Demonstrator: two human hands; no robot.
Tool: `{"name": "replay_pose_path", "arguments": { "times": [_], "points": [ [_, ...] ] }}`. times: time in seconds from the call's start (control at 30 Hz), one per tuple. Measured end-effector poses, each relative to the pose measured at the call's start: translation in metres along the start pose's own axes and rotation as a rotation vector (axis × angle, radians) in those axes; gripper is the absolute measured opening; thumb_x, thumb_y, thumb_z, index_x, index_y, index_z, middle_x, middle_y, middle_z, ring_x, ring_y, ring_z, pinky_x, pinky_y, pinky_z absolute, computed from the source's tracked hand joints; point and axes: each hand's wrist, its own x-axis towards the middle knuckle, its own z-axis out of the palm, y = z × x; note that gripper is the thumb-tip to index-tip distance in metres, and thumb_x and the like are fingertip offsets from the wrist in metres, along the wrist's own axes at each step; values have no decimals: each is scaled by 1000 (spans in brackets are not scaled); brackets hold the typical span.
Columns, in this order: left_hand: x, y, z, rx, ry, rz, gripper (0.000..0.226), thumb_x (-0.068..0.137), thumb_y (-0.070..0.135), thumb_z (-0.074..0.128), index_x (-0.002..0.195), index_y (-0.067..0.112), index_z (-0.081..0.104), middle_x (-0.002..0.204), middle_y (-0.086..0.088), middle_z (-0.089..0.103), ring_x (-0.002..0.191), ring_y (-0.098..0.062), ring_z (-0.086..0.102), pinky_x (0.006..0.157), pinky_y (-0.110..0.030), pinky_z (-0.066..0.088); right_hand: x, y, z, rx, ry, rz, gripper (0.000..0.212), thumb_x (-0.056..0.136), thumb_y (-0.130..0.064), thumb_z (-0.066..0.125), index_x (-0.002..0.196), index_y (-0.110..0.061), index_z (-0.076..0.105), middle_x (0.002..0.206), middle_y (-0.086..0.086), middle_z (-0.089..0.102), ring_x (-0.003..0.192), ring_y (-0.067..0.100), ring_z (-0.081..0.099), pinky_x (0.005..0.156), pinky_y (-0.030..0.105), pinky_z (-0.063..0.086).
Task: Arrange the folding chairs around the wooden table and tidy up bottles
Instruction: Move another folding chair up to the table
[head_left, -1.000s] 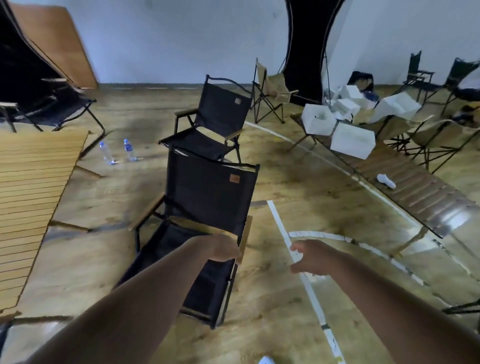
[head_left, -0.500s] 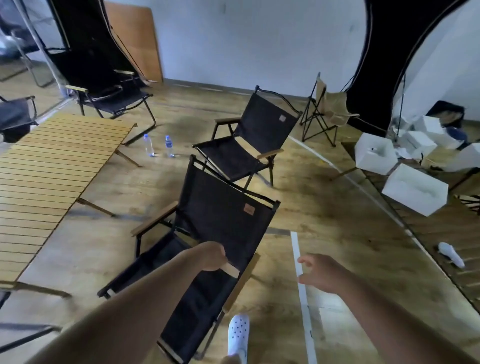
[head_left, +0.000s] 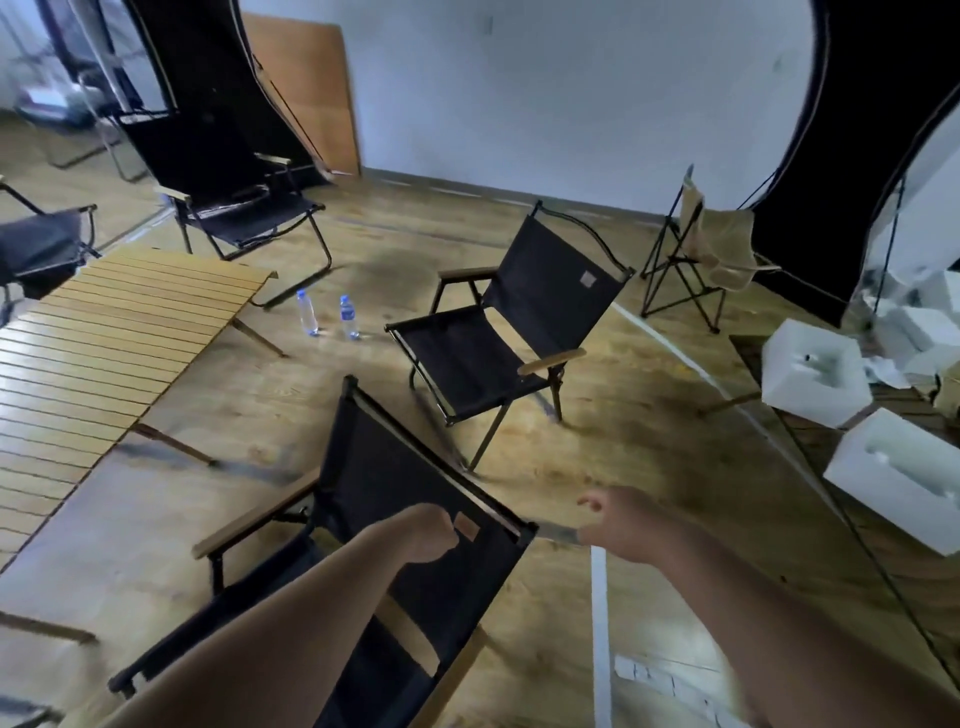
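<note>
With the left hand (head_left: 427, 532) curled on the back of the near black fabric folding chair with wooden armrests (head_left: 384, 483) and the right hand (head_left: 618, 525) loose and empty beside its corner, best grip with both and turn it squarely toward the slatted wooden tabletop (head_left: 104, 338) at left.

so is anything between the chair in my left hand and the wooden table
Nothing visible: only bare floor lies between the black chair and the wooden table. The two bottles stand beyond the table's corner, off that path.
</note>
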Motion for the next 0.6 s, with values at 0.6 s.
{"name": "replay_pose_path", "arguments": {
  "times": [0.6],
  "points": [
    [109, 78, -3, -702, 99, -673, 26, 99, 7, 47, 120, -2, 61, 118, -13, 66, 103, -27, 64, 88, -33, 51, 252, -7, -141, -683, -210, -624, 58, 90, -34, 63, 145, -30, 45, 145, -3, 50, 128, 18, 52, 102, 32, 46]
  ]
}}
